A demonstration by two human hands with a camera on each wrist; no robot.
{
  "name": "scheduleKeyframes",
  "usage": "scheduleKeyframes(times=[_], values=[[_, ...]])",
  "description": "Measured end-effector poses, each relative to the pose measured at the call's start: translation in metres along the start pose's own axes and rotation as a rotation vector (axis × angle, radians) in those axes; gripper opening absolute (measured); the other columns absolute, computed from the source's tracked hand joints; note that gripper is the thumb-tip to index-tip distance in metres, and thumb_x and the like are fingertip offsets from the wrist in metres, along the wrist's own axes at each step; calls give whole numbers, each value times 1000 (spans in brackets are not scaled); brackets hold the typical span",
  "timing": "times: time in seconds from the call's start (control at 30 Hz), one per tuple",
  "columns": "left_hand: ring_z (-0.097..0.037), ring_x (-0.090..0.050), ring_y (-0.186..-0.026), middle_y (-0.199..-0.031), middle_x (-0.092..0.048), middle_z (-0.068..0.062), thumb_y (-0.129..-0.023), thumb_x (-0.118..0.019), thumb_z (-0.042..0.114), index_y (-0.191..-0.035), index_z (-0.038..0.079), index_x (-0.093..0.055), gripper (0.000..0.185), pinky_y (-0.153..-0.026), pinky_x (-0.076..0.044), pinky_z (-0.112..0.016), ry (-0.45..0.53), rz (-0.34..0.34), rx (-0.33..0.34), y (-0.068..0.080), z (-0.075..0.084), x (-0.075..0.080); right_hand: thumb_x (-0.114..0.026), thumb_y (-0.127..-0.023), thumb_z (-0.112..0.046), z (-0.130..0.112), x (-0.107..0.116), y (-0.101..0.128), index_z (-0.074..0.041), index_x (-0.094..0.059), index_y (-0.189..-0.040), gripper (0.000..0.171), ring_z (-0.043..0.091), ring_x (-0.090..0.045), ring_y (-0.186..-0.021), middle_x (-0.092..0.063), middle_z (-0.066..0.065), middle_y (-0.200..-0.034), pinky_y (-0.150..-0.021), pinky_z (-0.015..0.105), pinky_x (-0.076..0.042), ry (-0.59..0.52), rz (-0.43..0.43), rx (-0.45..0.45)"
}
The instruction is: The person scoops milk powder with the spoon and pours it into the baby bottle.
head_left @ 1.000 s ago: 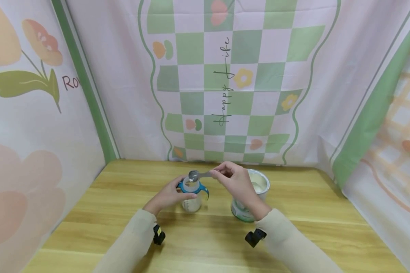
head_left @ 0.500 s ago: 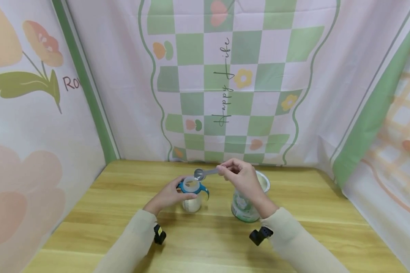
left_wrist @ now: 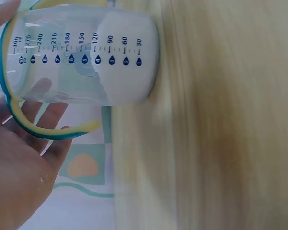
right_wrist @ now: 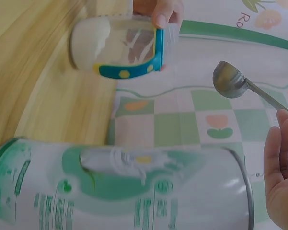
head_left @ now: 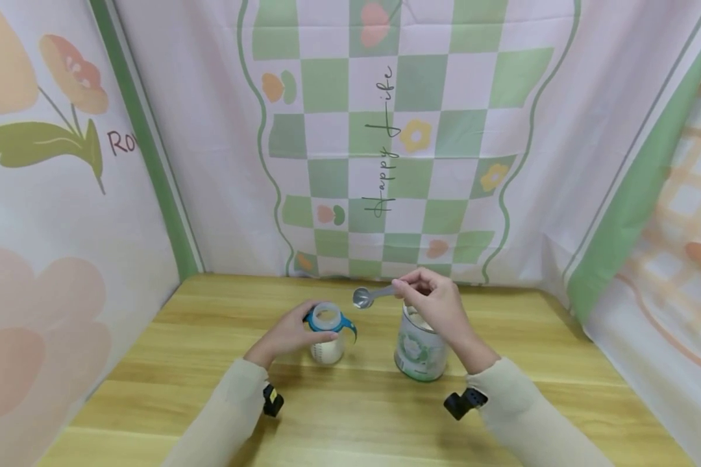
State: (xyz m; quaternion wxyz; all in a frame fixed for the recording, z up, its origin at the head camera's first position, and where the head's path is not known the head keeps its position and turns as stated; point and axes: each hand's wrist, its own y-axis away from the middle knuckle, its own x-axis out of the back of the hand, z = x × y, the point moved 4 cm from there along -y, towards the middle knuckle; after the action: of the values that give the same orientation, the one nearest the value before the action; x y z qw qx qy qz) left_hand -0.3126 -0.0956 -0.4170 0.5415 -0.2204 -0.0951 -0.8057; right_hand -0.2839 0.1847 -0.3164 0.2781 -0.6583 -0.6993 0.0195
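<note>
A clear baby bottle point(head_left: 328, 349) with a blue two-handled collar stands upright on the table, its mouth uncovered. White powder fills its lower part, reaching near the 120 mark in the left wrist view. Around the collar my left hand point(head_left: 289, 334) grips the bottle, thumb on the near side. My right hand point(head_left: 435, 301) pinches the handle end of a metal measuring spoon point(head_left: 363, 298), held in the air between bottle and can. Its bowl looks empty of powder. Below my right hand is an open white and green milk powder can point(head_left: 420, 350), its mouth partly hidden by that hand.
The wooden table point(head_left: 350, 421) carries the bottle and can, with a gap between them. Behind it hangs a checked curtain point(head_left: 385, 162), and printed cloth also closes off both sides. Each wrist wears a small black camera point(head_left: 464, 403).
My right hand has moved right with the measuring spoon, from over the bottle's mouth to above the can's left side. The left hand and bottle have stayed in place.
</note>
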Motion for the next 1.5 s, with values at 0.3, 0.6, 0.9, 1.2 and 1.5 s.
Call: scheduleKeyframes(times=[0.3, 0.6, 0.9, 1.2, 1.5], values=[[-26, -45, -135, -144, -52, 3, -84, -80, 49, -147, 26, -49, 74, -110, -35, -51, -44, 43, -53, -5, 16, 1, -68, -98, -14, -19, 17, 6, 3, -70, -98, 17, 33, -64, -71, -71, 21, -87, -58, 24, -50, 28, 25, 33], [-13, -47, -132, -142, -56, 2, -88, -80, 32, -141, 19, -55, 59, -114, -31, -36, -64, 75, -223, -16, 45, -2, -68, -97, -14, -34, 37, 13, 5, -70, -95, 19, 14, -61, -65, -70, 14, -79, -55, 23, -46, 117, 69, 57], [-15, -49, -132, -140, -56, 2, -90, -78, 35, -142, 14, -54, 61, -113, -33, -38, -76, 41, -304, -24, 66, -12, -70, -97, -21, 4, 66, 7, 2, -69, -99, 23, 17, -65, -71, -69, 0, -78, -62, 22, -53, 115, 94, 46], [-11, -49, -130, -141, -56, 6, -90, -78, 35, -143, 20, -53, 60, -112, -34, -34, -28, -10, -306, -29, 87, -38, -70, -97, -30, 12, 83, 12, -1, -69, -99, 29, 17, -64, -73, -70, 2, -80, -63, 22, -51, 175, 104, 19], [-11, -48, -130, -144, -52, 5, -88, -79, 37, -147, 18, -47, 69, -109, -38, -32, -32, -67, -321, -35, 101, -69, -71, -96, -30, 19, 89, 15, -2, -71, -96, 28, 22, -61, -69, -68, 4, -75, -60, 24, -47, 202, 89, 2]])
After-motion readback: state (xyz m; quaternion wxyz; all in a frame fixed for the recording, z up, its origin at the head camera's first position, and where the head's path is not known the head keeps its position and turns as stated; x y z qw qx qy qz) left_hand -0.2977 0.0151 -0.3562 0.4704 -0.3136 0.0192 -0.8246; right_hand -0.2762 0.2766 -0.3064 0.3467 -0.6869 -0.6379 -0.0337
